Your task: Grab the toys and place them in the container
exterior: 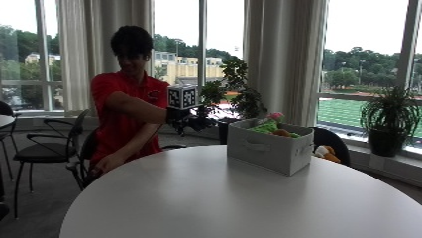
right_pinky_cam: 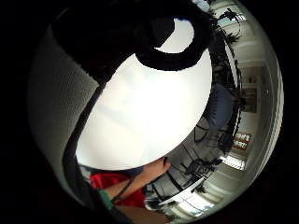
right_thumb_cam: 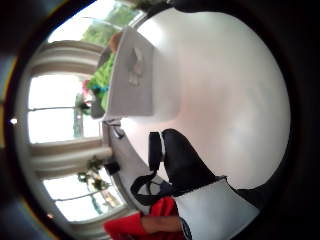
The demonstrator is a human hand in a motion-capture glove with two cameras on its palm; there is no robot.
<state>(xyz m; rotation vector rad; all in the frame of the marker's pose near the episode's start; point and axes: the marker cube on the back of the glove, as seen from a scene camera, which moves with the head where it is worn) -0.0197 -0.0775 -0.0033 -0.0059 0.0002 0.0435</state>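
- The outside camera looks across the round white table (exterior: 217,198) at the seated person.
- Both palm cameras hang above that table, facing down; the thumb-side one also shows the grey fabric box (right_thumb_cam: 132,80).

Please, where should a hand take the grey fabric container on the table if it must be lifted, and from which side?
Probably at the cut-out handle in the end wall of the container that faces the person. That slot gives the fingers something to hook into, while the other walls look flat. The toys piled above the rim argue against gripping from the top.
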